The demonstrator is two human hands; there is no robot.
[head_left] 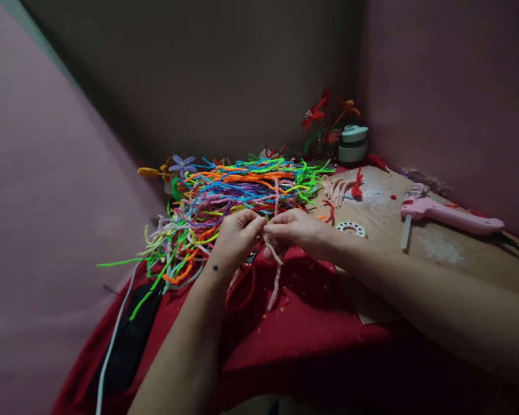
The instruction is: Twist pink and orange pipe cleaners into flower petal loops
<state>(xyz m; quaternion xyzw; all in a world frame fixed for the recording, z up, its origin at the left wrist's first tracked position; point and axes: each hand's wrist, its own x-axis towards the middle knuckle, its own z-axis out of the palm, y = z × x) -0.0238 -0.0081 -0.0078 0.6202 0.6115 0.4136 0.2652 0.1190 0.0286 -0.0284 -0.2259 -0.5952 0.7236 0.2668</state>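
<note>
My left hand [243, 230] and my right hand [294, 227] meet fingertip to fingertip over the front of the table. Both are closed in a pinch on a pale pink pipe cleaner [275, 283], whose lower pieces hang beneath my fingers and whose upper end rises above them. The exact crossing point is hidden by my fingers. Just behind my hands lies a big heap of pipe cleaners [242, 187] in green, orange, blue, purple and pink. Below my left hand rest red-handled scissors [247, 291], partly covered.
A pink glue gun [452, 214] lies on a brown board [436, 265] at right, near a round white disc with holes [350, 228] and short curled pink pieces [335, 190]. Pipe-cleaner flowers [313, 115] and a lidded container [353, 144] stand behind. A white cable [115, 346] runs down the left.
</note>
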